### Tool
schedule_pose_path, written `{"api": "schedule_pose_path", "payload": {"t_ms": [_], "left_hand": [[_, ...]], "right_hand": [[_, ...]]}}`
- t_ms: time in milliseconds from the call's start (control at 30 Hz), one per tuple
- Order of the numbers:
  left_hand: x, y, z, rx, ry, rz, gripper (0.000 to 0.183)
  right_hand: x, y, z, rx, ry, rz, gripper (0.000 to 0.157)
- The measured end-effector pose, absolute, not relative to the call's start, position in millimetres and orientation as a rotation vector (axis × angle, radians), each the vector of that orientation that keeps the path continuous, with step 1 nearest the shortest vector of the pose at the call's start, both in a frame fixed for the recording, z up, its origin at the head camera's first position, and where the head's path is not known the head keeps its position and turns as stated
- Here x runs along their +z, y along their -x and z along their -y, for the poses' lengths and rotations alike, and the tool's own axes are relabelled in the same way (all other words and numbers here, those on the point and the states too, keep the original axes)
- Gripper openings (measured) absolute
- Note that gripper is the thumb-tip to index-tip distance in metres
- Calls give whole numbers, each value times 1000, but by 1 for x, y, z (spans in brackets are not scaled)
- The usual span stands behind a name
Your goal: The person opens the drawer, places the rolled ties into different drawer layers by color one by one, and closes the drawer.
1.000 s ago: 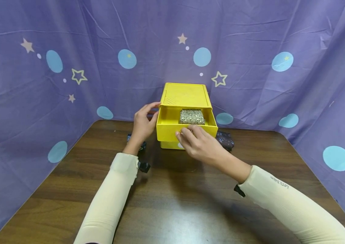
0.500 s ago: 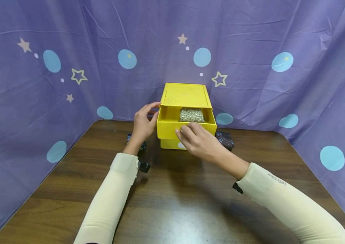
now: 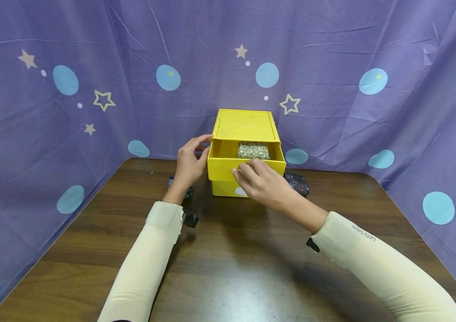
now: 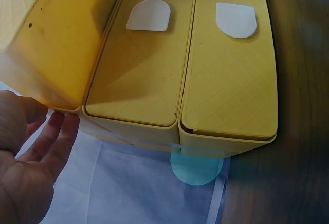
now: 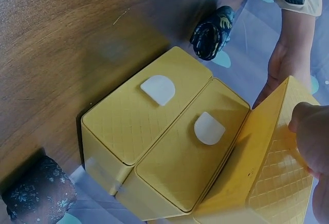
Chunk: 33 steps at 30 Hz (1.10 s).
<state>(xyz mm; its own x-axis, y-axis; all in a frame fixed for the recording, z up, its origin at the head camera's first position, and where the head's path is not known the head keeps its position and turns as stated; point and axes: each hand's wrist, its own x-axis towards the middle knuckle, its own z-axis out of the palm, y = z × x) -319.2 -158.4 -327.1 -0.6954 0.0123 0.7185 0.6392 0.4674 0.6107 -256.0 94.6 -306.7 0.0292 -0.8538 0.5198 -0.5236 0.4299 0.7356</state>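
A yellow drawer unit [image 3: 245,125] stands at the back of the table, its top drawer [image 3: 221,169] partly pulled out. Inside that drawer lies a speckled grey-green, rectangular thing [image 3: 253,150]. My right hand [image 3: 262,185] is at the drawer's front with curled fingers, seemingly pinching its handle, which the fingers hide. With fairly straight fingers, my left hand [image 3: 189,164] touches the unit's left side near the drawer opening. The left wrist view shows the lower drawers closed, with white rounded tabs as handles [image 4: 149,15].
A dark floral cloth bundle [image 3: 297,183] lies right of the unit. Another dark patterned rolled cloth [image 5: 213,33] is on the left side, partly behind my left wrist in the head view. A purple curtain [image 3: 332,58] hangs behind the wooden table [image 3: 228,264].
The top drawer has slid slightly inward, with my right hand moving along at its front. My left hand has stayed in place on the unit's side.
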Motion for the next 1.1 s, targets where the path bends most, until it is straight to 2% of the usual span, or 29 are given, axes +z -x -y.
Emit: {"api": "schedule_pose_path", "payload": {"t_ms": [1100], "left_hand": [[-327,318,160,-1215,528,2095,35]], "right_hand": [[-305,275,-91,-432,-1184,1668,31]]}}
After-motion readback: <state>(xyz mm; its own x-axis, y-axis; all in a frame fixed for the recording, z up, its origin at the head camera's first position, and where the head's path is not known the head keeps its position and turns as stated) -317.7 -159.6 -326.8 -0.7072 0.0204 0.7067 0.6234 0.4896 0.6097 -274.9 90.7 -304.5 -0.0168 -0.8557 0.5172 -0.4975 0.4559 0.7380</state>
